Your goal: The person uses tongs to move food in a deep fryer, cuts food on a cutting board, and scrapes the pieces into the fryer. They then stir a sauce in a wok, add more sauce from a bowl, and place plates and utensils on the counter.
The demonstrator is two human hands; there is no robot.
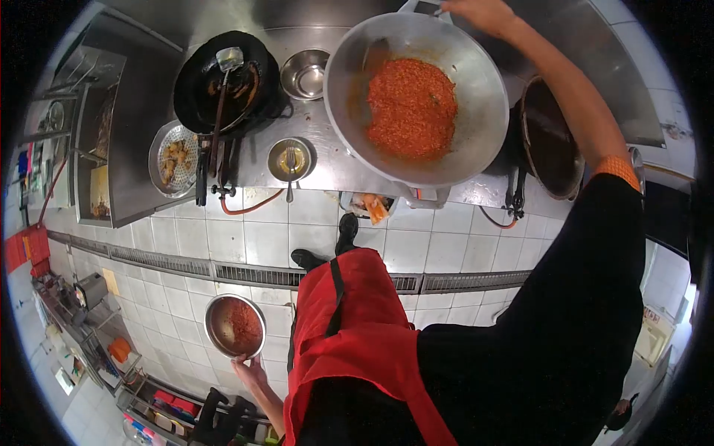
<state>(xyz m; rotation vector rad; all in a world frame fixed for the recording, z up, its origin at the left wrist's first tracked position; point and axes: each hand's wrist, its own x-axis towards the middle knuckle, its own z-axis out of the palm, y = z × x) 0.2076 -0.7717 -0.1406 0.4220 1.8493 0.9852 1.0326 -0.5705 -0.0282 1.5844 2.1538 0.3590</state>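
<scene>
A large grey metal wok (483,111) on the steel counter holds a heap of red minced sauce (413,109). My right hand (482,13) is at the wok's far rim, beside its handle; its fingers are bent and partly cut off by the top of the view, so its hold is unclear. Low on the left, my left hand (249,367) grips the near rim of a round steel bowl (257,302), held out over the floor. Red sauce remnants coat the inside of that bowl.
A black wok (195,93) with a spatula (229,59), an empty steel bowl (305,74), a small bowl with a fork (290,160) and a perforated strainer (160,167) stand left. A dark pot (550,141) is right. A drain grate (253,275) crosses the floor.
</scene>
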